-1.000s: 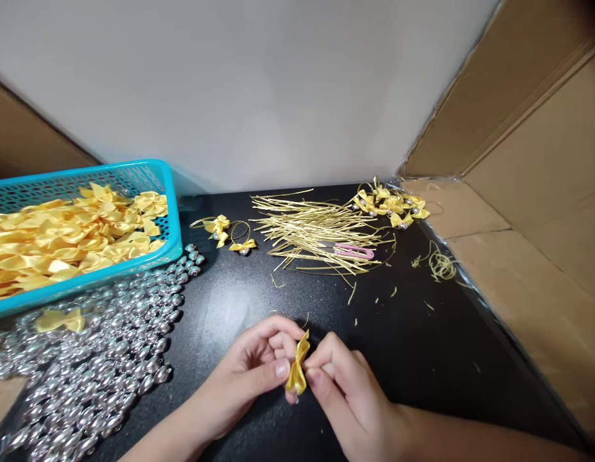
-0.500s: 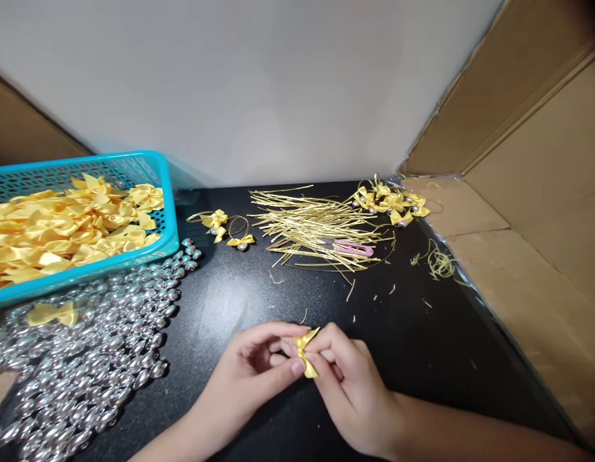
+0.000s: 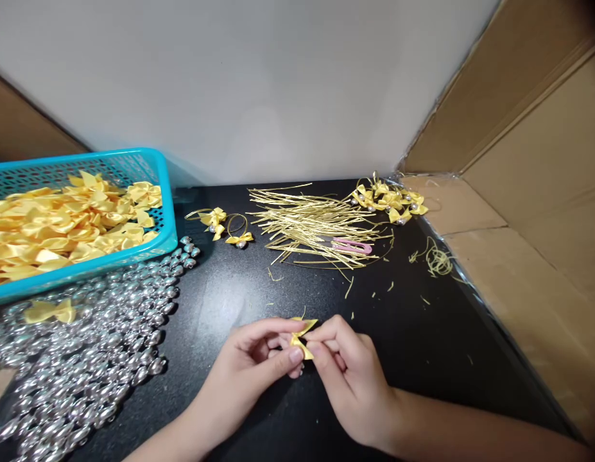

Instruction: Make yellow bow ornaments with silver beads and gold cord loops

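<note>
Your left hand (image 3: 258,359) and right hand (image 3: 350,378) meet fingertip to fingertip, each pinched closed on the same small piece. The basket (image 3: 167,212) sits far left of them, beads (image 3: 85,359) beside the left hand, gold strands (image 3: 311,224) ahead. Between both pinches is the bow (image 3: 301,335): on end a second ago, you have since turned it level.
</note>
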Motion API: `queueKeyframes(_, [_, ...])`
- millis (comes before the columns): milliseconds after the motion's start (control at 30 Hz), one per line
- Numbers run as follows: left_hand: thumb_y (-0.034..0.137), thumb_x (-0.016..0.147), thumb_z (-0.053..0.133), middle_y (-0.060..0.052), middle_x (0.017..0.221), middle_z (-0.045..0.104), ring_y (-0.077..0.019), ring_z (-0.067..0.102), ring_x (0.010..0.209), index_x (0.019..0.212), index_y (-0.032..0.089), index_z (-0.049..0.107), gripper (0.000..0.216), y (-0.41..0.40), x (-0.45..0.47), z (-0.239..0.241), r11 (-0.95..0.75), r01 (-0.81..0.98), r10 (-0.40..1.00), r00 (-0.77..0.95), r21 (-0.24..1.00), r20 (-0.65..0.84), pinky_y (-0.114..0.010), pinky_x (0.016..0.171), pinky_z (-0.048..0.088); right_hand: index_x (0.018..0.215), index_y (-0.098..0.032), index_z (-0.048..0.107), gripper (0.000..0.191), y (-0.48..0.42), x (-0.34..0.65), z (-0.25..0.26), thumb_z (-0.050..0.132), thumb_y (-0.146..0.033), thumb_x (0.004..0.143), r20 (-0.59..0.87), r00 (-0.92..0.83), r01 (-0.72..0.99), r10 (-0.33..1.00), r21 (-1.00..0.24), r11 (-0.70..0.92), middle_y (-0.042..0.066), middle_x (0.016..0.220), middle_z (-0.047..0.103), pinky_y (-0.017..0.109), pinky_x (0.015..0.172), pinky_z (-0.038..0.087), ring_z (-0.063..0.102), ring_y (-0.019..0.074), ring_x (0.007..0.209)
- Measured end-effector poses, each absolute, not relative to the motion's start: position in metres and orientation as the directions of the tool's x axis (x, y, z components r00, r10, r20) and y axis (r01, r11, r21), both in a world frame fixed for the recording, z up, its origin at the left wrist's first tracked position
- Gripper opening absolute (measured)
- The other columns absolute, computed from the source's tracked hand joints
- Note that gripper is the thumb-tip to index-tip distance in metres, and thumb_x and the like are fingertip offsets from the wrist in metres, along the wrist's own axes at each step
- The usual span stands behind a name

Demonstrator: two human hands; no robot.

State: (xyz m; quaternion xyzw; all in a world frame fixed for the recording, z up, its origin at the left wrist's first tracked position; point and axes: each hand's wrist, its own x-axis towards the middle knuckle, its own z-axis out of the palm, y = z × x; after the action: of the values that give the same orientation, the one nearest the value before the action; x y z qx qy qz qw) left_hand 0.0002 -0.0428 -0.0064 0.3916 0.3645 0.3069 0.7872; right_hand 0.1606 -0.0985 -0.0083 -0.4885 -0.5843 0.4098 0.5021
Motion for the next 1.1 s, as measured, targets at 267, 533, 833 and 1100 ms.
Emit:
queueKeyframes(267, [0.025, 0.066, 0.086, 0.002, 0.062, 0.070, -0.0053, 0.061, 0.054, 0.094, 0.026, 0.079, 0.028, -0.0439, -0.0004, -0.0063, 0.633, -0.316, 0.717, 0.585, 0.707, -0.380, -0.012, 0.054, 0.047, 0.088, -0.021, 0.050, 0.012, -0.0993, 0.1624, -0.0107, 0.041, -0.020, 0.096, 0.125, -0.085, 0.177, 0.989, -0.975, 0.138, 0.001, 0.069, 0.066, 0.022, 0.054, 0.044, 0.060, 0.0118, 0.055])
queueKeyframes(533, [0.026, 0.067, 0.085, 0.003, 0.061, 0.068, -0.0032, 0.059, 0.051, 0.096, 0.024, 0.078, 0.029, -0.0457, 0.0007, -0.0041, 0.711, -0.352, 0.662, 0.626, 0.609, -0.411, -0.012, 0.056, 0.045, 0.089, -0.021, 0.049, 0.014, -0.1012, 0.1611, -0.0129, 0.039, -0.024, 0.098, 0.096, -0.101, 0.141, 0.990, -0.984, 0.110, 0.003, 0.072, 0.068, 0.026, 0.061, 0.050, 0.065, 0.0146, 0.062])
queueKeyframes(833, [0.026, 0.068, 0.085, 0.001, 0.074, 0.075, -0.0066, 0.063, 0.063, 0.091, 0.020, 0.079, 0.024, -0.0445, 0.0016, -0.0026, 0.749, -0.394, 0.646, 0.614, 0.532, -0.454, -0.014, 0.061, 0.050, 0.089, -0.021, 0.051, 0.012, -0.0997, 0.1615, -0.0075, 0.042, -0.015, 0.095, 0.161, -0.101, 0.111, 0.982, -0.979, 0.172, 0.000, 0.074, 0.066, 0.021, 0.060, 0.046, 0.063, 0.0106, 0.062])
queueKeyframes(1100, [0.021, 0.063, 0.088, 0.001, 0.080, 0.079, -0.0076, 0.069, 0.072, 0.090, 0.023, 0.079, 0.029, -0.0432, 0.0016, -0.0049, 0.780, -0.397, 0.618, 0.614, 0.485, -0.491, -0.014, 0.072, 0.051, 0.086, -0.019, 0.052, 0.012, -0.0984, 0.1622, -0.0072, 0.043, -0.014, 0.093, 0.175, -0.075, 0.206, 0.982, -0.960, 0.187, -0.004, 0.066, 0.054, 0.019, 0.048, 0.033, 0.044, 0.0065, 0.048])
